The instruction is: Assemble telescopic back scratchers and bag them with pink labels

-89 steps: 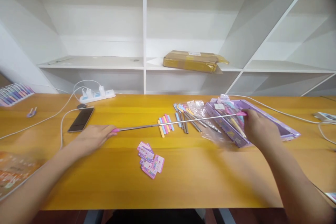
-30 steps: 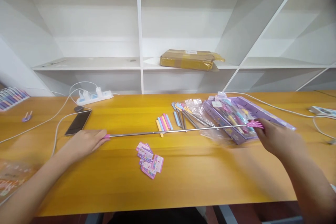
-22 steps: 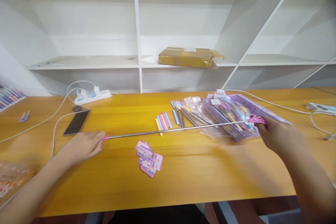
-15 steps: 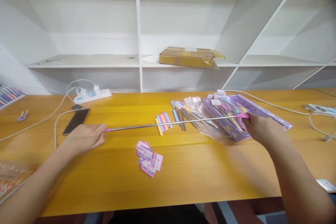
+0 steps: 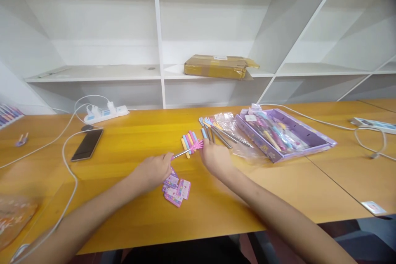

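My left hand (image 5: 154,171) is closed around the handle end of a telescopic back scratcher (image 5: 182,153), its short metal rod slanting up to the right. My right hand (image 5: 216,159) pinches the pink claw head at the other end. Behind the rod lie several pastel handle tubes (image 5: 186,154) in a row. Beyond my right hand are several loose metal back scratcher rods (image 5: 223,138) with blue, pink and yellow claws, partly hidden by it. A loose pile of pink and purple cards (image 5: 173,199) lies just below my left hand, which covers its upper part.
A purple box (image 5: 321,145) at the right holds bagged back scratchers; clear plastic wrap (image 5: 229,121) lies beside it. At the left are a phone (image 5: 87,145), a power strip (image 5: 107,114) and white cables. A taped carton (image 5: 216,67) rests on the shelf.
Both hands have come together over the middle of the table, the left moving right and the right moving left. The back scratcher, long and extended before, is now slid down short.
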`<state>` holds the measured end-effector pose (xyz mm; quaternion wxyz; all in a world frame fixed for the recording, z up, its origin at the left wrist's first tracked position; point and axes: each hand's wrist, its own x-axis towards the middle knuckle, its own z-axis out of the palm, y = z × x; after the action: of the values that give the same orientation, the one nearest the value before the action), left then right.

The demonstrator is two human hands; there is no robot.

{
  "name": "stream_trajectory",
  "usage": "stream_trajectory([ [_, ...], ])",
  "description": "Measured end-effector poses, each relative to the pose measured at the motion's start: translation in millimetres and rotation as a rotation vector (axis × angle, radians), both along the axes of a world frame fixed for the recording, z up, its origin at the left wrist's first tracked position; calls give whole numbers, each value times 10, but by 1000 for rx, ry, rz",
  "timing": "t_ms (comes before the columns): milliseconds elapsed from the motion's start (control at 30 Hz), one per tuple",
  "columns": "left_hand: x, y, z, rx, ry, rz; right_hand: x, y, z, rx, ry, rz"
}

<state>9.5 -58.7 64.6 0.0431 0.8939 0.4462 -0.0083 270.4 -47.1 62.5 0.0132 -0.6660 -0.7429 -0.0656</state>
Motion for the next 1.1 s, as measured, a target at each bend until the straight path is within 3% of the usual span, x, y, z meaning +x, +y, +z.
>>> stream_trajectory([
  [67, -11, 10, -35, -14, -26, 9, 77, 33, -52, -36, -9, 110],
  [133, -71, 36, -75, -40, -92, 44, 350, 149, -54, -54, -5, 119],
  [333, -121, 70, -294, -181, -380, 104, 1320, 540, -149, 93, -14, -386],
  [433, -71, 59, -409, -234, -482, 122, 1565, 577, -284, 5, 14, -483],
  [633, -36, 73, -436, -261, -443, 84, 1673, 573, -429, -71, 44, -485],
  [967, -41, 75, -435, -265, -428, 60, 1699, 634, -431, -99, 53, -527],
  [1100, -46, 79, -439, -277, -447, 52, 1719, 653, -422, -15, 87, -570],
])
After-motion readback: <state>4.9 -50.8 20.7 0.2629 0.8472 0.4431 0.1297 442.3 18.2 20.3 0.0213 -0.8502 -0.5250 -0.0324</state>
